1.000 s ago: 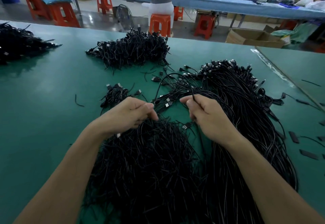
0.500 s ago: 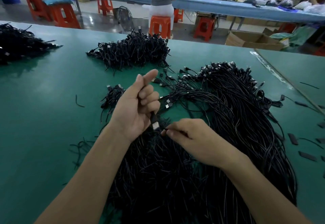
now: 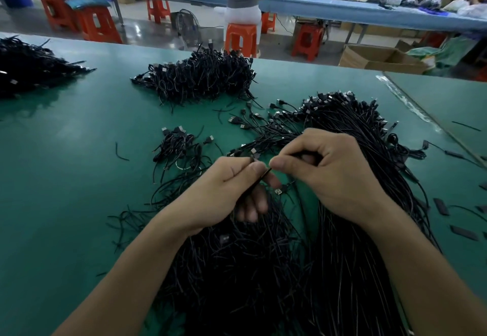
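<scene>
My left hand (image 3: 224,193) and my right hand (image 3: 334,175) meet over the green table (image 3: 79,177), both pinching one thin black cable (image 3: 264,173) that stretches between their fingertips. Beneath my left hand lies a tangled heap of black cables (image 3: 237,269). A long bundle of straight black cables (image 3: 369,204) with USB plugs at its far end runs under my right forearm. One loose USB plug (image 3: 278,191) lies just below my fingertips.
A small coiled bunch (image 3: 176,143) sits left of my hands, a bigger finished pile (image 3: 200,77) lies farther back, and another pile (image 3: 29,67) is at far left. Black sleeve pieces (image 3: 463,233) lie at the right. Beyond the table, a person sits on an orange stool (image 3: 241,38).
My left hand has dropped from its raised pose with the plug end, and my right hand has risen to meet it; both now pinch a cable between them.
</scene>
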Demonstrator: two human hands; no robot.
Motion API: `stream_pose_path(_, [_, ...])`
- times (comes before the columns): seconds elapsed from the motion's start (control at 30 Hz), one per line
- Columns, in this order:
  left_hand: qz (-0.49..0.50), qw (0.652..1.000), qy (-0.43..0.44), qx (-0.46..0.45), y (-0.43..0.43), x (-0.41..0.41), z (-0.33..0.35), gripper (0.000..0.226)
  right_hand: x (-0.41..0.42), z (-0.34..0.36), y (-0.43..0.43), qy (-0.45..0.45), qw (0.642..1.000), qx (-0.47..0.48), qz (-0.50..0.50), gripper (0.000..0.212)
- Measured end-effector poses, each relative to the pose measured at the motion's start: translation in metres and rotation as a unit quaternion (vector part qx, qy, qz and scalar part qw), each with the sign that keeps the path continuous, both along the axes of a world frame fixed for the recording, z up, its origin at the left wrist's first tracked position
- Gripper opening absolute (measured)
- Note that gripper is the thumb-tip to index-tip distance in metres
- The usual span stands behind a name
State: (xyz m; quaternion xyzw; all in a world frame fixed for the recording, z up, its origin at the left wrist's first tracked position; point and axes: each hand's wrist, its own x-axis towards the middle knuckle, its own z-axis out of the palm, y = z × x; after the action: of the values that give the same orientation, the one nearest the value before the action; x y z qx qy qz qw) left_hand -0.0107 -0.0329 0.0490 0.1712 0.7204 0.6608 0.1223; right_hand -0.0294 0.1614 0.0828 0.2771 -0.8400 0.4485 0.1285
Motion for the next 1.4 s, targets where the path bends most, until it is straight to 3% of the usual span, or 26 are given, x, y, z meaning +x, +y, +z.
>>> stream_pose_path(0.1, [-0.016, 0.999, -0.012, 0.046, 0.000, 0.000, 0.006, 0.044, -0.002, 0.002, -0.005, -0.007, 0.999, -0.039, 0.018, 0.009])
stream_pose_path(0.27, [-0.096, 0.972, -0.112, 0.184, 0.005, 0.001, 0.008, 0.055, -0.005, -0.003, -0.019, -0.074, 0.988, -0.122, 0.056, 0.019])
stream_pose_path(0.37, [-0.090, 0.933, -0.144, 0.317, 0.002, -0.003, 0.007, 0.046, -0.006, -0.014, -0.018, -0.108, 0.992, -0.066, -0.001, 0.031])
stream_pose_path(0.43, [-0.052, 0.904, -0.143, 0.399, 0.001, -0.007, 0.009, 0.044, -0.002, -0.025, -0.018, -0.123, 0.992, -0.006, -0.004, 0.028])
stream_pose_path(0.53, [0.043, 0.884, -0.134, 0.446, 0.010, -0.010, 0.006, 0.042, 0.009, -0.037, -0.020, -0.132, 0.988, 0.081, 0.017, 0.029])
stream_pose_path(0.7, [0.114, 0.903, -0.063, 0.410, 0.031, -0.009, -0.014, 0.044, 0.017, -0.034, -0.017, -0.126, 0.962, 0.240, -0.018, 0.034])
stream_pose_path(0.8, [0.182, 0.927, 0.015, 0.329, 0.040, -0.010, -0.018, 0.042, 0.018, -0.033, -0.013, -0.143, 0.944, 0.295, -0.031, 0.035])
stream_pose_path(0.97, [0.261, 0.901, 0.091, 0.333, 0.034, -0.018, -0.009, 0.041, 0.011, -0.043, -0.002, -0.189, 0.939, 0.283, -0.053, 0.045])
stream_pose_path(1.1, [0.298, 0.871, 0.197, 0.337, 0.027, -0.023, -0.001, 0.031, 0.005, -0.048, 0.008, -0.216, 0.953, 0.206, -0.057, 0.044])
stream_pose_path(1.17, [0.332, 0.857, 0.291, 0.265, 0.023, -0.026, 0.000, 0.030, 0.006, -0.040, 0.002, -0.175, 0.972, 0.152, -0.047, 0.045])
stream_pose_path(1.23, [0.364, 0.847, 0.374, 0.102, 0.012, -0.034, 0.000, 0.028, 0.011, -0.023, -0.010, -0.109, 0.988, 0.106, -0.024, 0.045])
stream_pose_path(1.33, [0.304, 0.889, 0.332, -0.085, -0.007, -0.038, -0.005, 0.027, 0.013, 0.009, -0.033, -0.007, 0.994, 0.107, -0.004, 0.042])
stream_pose_path(1.4, [0.226, 0.938, 0.245, -0.091, -0.013, -0.032, -0.011, 0.036, 0.009, 0.024, -0.042, 0.038, 0.989, 0.140, -0.013, 0.033])
